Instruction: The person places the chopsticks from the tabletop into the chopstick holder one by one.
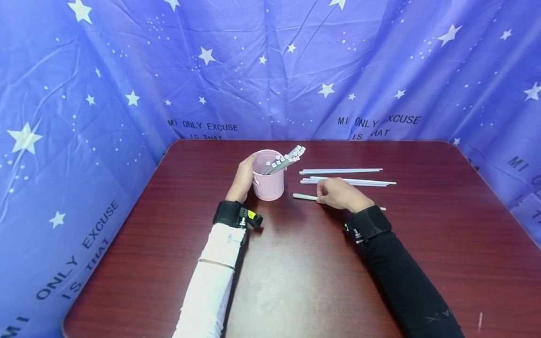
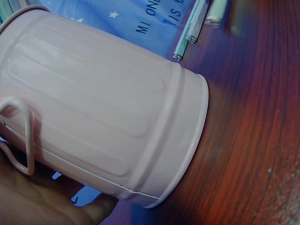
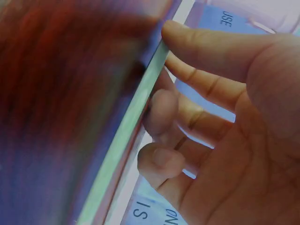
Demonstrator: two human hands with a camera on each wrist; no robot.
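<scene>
My left hand (image 1: 242, 180) holds a small pink metal bucket (image 1: 269, 188) by its left side, near the rim. The left wrist view shows the ribbed bucket wall (image 2: 93, 93) and a wire side handle (image 2: 29, 140), with the hand below. Several thin sticks with pale square ends (image 1: 282, 162) lean to the right inside the bucket. Right of it, my right hand (image 1: 340, 194) pinches a pale green stick (image 1: 305, 197) low over the table. In the right wrist view the thumb presses on this stick (image 3: 124, 136); the other fingers curl behind it.
Beyond the right hand lie several loose pale sticks (image 1: 342, 171), roughly parallel to the table's back edge. Everything rests on a dark red wooden table (image 1: 296, 281). A blue curtain with stars (image 1: 270, 80) hangs behind and at the sides.
</scene>
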